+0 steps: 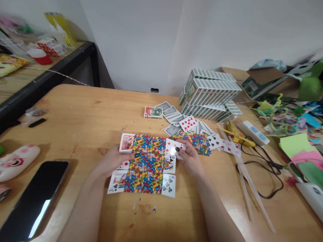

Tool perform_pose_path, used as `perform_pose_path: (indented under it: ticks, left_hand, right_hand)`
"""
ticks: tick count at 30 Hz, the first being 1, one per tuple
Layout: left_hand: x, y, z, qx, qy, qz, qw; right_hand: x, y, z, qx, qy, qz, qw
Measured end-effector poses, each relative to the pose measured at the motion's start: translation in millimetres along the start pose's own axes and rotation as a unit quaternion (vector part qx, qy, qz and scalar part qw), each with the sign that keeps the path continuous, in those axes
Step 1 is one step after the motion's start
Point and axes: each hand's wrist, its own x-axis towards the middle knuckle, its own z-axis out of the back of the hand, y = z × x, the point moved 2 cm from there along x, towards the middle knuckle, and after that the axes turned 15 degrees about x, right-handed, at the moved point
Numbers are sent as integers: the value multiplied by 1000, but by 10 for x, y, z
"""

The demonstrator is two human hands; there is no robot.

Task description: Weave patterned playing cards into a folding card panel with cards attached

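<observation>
Three rows of playing cards lie near the table's middle, with strips of colourful patterned paper point(146, 164) across their centres. My left hand point(117, 161) rests at the left side, its thumb on the middle row and its fingers hidden beneath the hand. My right hand point(190, 158) pinches the right end of the top row, a diamonds card point(171, 147), thumb on top. The bottom row runs from a jack of spades point(116, 181) to a clubs card point(168, 185). A queen of clubs point(170, 163) ends the middle row.
Loose cards point(188, 124) and more patterned pieces point(196, 141) lie behind my right hand. A card box point(153, 112), stacked card packs point(212, 92), a glue gun point(242, 138), a power strip point(253, 132), glue sticks point(248, 181) and a black phone point(35, 198) surround them.
</observation>
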Motion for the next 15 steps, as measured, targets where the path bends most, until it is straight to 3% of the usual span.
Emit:
perform_pose_path:
  ticks: [6,15]
  left_hand:
    - [25,14,10,41,-15,-13,999]
    - [19,-18,-10,41,-20,-22,999]
  right_hand:
    - [5,72,38,-65,10,20,998]
    - [19,62,52,-58,21,11,998]
